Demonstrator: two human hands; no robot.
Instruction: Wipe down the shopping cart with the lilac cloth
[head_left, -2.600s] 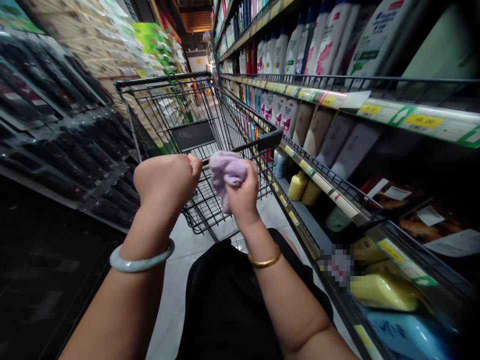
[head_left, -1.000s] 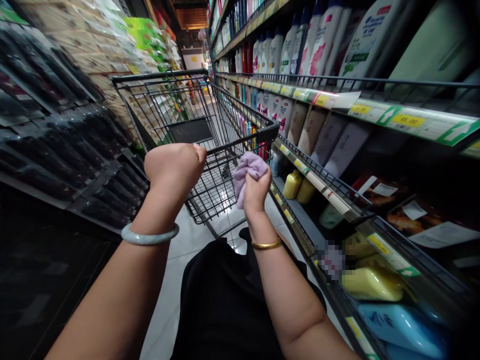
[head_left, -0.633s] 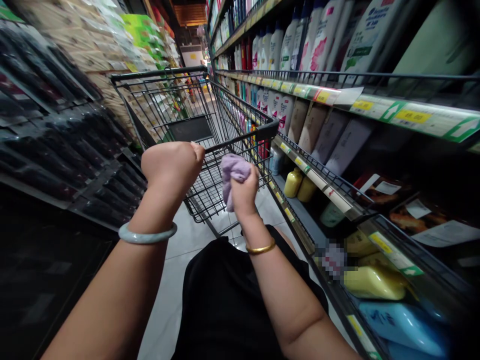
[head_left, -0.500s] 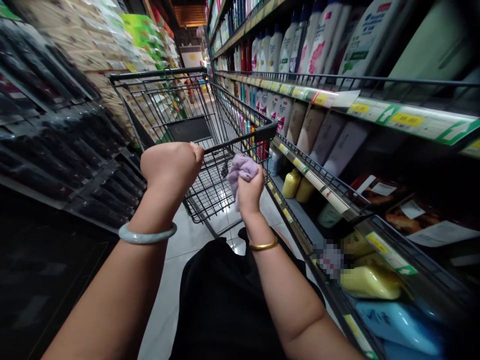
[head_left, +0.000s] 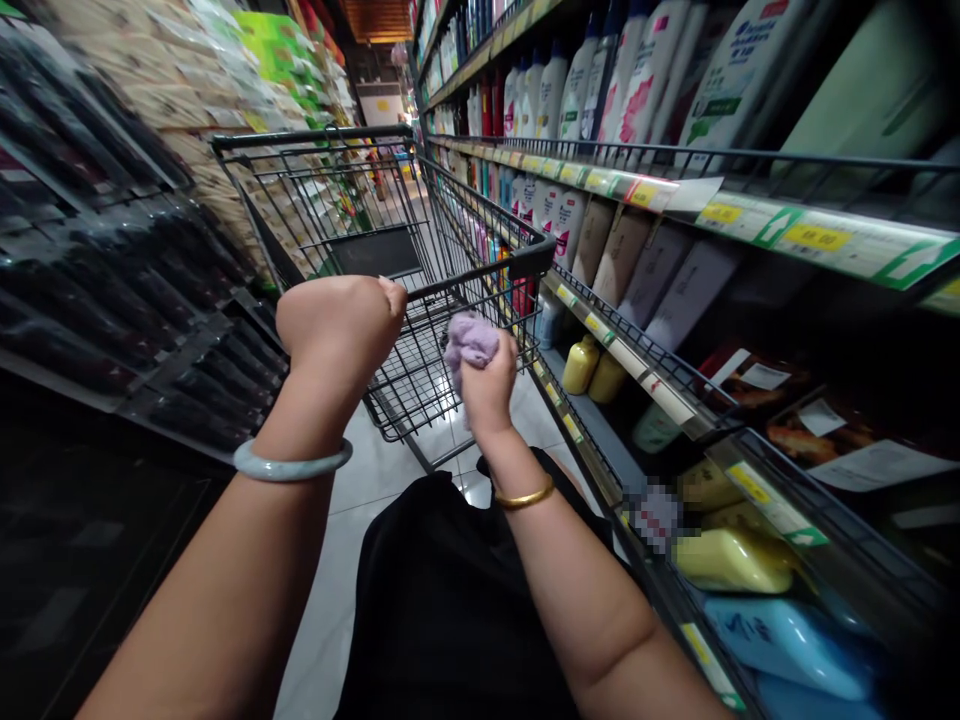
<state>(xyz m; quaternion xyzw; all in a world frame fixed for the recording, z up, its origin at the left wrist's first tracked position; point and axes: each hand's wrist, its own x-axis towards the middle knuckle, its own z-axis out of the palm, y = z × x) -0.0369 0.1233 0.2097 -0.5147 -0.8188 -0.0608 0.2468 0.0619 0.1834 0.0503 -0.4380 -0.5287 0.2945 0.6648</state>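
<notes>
My left hand [head_left: 341,320], with a pale bangle at its wrist, is closed at the near top bar of a black wire shopping cart [head_left: 375,250]. The bar runs out from the fist to the right corner, and the fingers underneath are hidden. My right hand [head_left: 491,385], wearing a gold bangle, clutches a crumpled light purple cloth [head_left: 469,342]. It hangs just below the near rim, in front of the cart's wire side. A dark panel [head_left: 375,250] sits inside the cart, and I see no goods in the basket.
Shelves on the right hold shampoo bottles [head_left: 645,80], yellow bottles [head_left: 735,560] and a blue bottle [head_left: 787,640]. Price strips [head_left: 810,235] edge them, close to the cart. Dark packaged goods [head_left: 150,270] hang at left, beyond them stacked packs [head_left: 180,110]. Tiled floor [head_left: 367,480] lies below.
My right hand has shifted slightly left with the purple cloth. My left hand stays at the cart's bar, and the view has moved only a little.
</notes>
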